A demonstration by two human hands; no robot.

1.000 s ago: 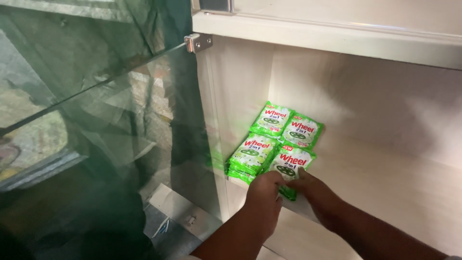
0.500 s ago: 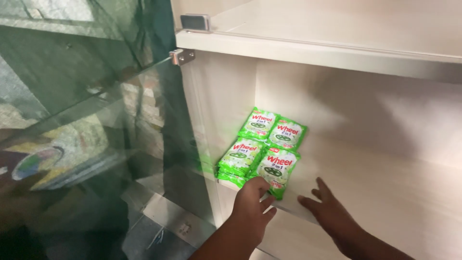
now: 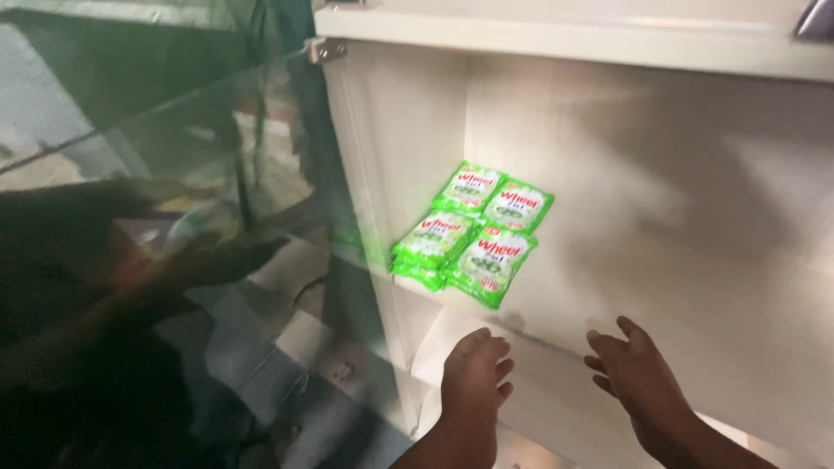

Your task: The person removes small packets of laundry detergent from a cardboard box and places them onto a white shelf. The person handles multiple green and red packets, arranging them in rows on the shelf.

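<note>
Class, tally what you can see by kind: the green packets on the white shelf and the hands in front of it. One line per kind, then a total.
Green packets: at least 4 visible on top; the front-left stack hides more
Hands: 2 (left hand, right hand), both empty
Total: 6

Soft, warm light brightens the white shelf (image 3: 695, 287) from about two o'clock, the green packets (image 3: 473, 234) glow oversaturated, both hands cast faint shadows, while the glass door (image 3: 174, 217) at nine o'clock shows murky, smeared, motion-blurred reflections.
</note>
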